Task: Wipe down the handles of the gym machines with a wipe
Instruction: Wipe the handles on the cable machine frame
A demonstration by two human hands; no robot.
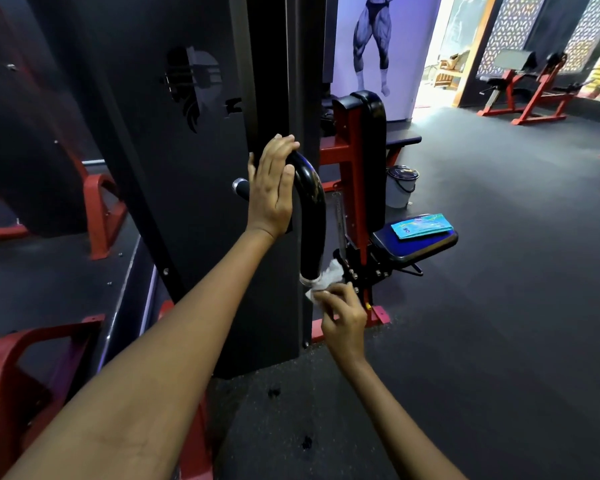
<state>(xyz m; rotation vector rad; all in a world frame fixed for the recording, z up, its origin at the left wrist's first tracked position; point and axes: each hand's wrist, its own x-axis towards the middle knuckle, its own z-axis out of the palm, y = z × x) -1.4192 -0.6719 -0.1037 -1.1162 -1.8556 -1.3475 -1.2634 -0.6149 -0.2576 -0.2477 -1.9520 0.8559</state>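
Left hand (272,188) rests on top of the curved black handle (314,216), fingers straight and close together over the bend. Right hand (342,318) pinches a crumpled white wipe (329,278) at its fingertips (321,295); the wipe touches the handle's lower end, just above those fingertips.

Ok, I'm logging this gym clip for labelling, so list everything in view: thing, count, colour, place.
curved handle: one, glossy black, on the dark machine, centre.
wipe: one, white, at the handle's lower end.
wipe packet: one, blue-green, on the seat pad.
bucket: one, grey, on the floor behind the seat.
bench machine: one, red frame, far right.
left hand: rests on the handle's top bend, fingers straight.
right hand: pinches the wipe.
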